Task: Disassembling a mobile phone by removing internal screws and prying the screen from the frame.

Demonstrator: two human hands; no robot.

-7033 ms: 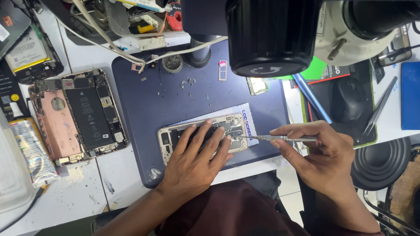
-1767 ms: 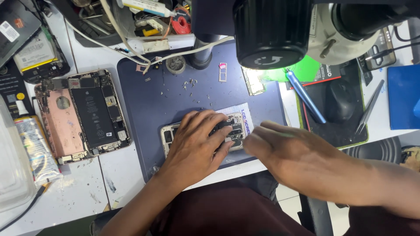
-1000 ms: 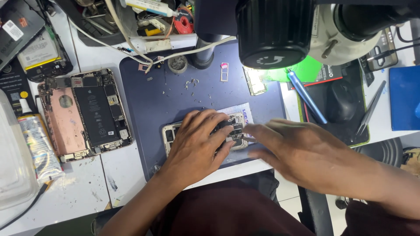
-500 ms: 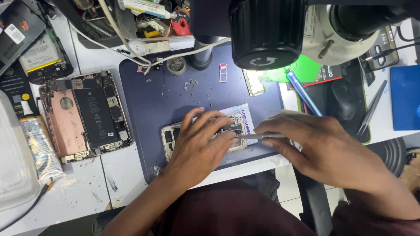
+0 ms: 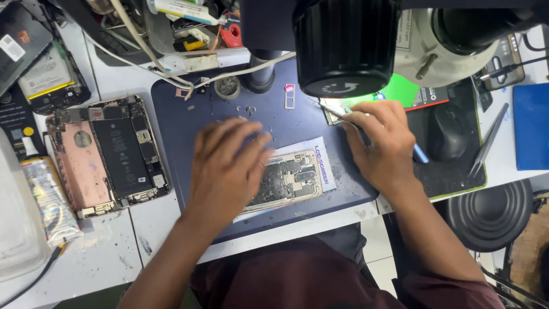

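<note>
Phone (image 5: 289, 180) lies slantwise, upper end pointing right.

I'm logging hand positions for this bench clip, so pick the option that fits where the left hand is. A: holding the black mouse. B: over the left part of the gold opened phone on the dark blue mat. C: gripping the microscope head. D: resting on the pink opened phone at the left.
B: the left hand lies spread over the left end of the gold opened phone on the dark blue mat, apart from the pink opened phone.
</note>
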